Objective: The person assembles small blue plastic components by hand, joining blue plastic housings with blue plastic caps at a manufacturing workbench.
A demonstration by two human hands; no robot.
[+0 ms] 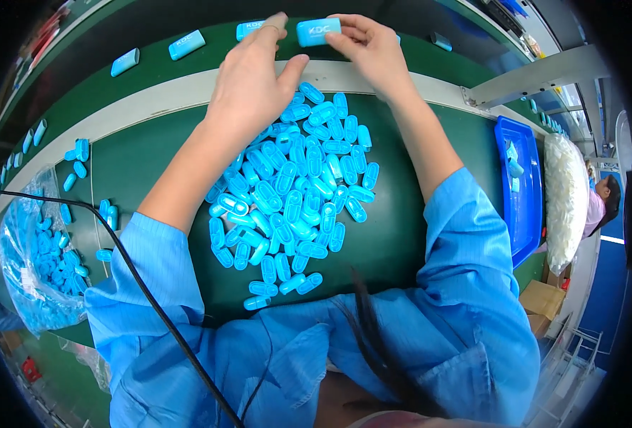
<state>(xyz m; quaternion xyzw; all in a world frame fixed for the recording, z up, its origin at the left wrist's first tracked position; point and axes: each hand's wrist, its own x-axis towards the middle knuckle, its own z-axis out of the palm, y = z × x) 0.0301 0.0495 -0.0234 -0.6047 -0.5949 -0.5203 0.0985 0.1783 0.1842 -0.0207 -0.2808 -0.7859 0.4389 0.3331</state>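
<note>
Over the green belt at the far side, my right hand [367, 48] grips a small light-blue plastic case [319, 33] with white print, thumb in front and fingers behind. To its left my left hand [253, 80] reaches over the pale rail, thumb spread from the fingers, nothing seen in its grasp. Its fingertips, slightly blurred, are beside another blue case [247, 29] on the belt; whether they touch it I cannot tell. Below both hands a heap of blue oval plastic shells [287, 192] covers the middle of the green worktable [387, 242].
More blue cases [187, 45] are spaced along the belt. A clear bag of blue parts [41, 250] lies at left, with loose pieces beside it. At right are a blue tray [521, 207], a white filled bag [566, 192] and another person. A black cable [134, 274] crosses the left side.
</note>
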